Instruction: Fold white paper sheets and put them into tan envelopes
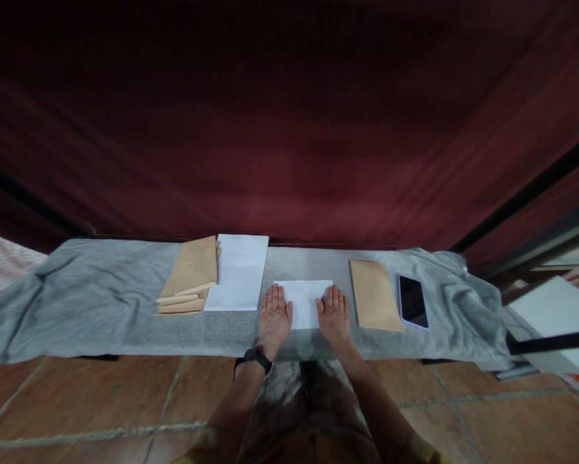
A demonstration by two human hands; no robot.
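A white sheet of paper [303, 304], seemingly folded, lies flat on the grey cloth in front of me. My left hand [274, 317] rests palm down on its left edge, fingers stretched forward; a dark watch is on that wrist. On the opposite edge lies my right hand [334, 316], also flat with fingers extended. To the left are a larger white sheet [241, 270] and a stack of brown envelopes [191, 267] overlapping it. A single brown envelope [376, 296] lies right of my right hand.
Beyond that envelope is a phone [413, 301] with a dark screen. A wrinkled grey cloth [100, 296] covers the narrow table. A dark red curtain-like surface [289, 161] rises behind it. Brown floor tiles [115, 393] show below, and a white surface [560, 316] stands at far right.
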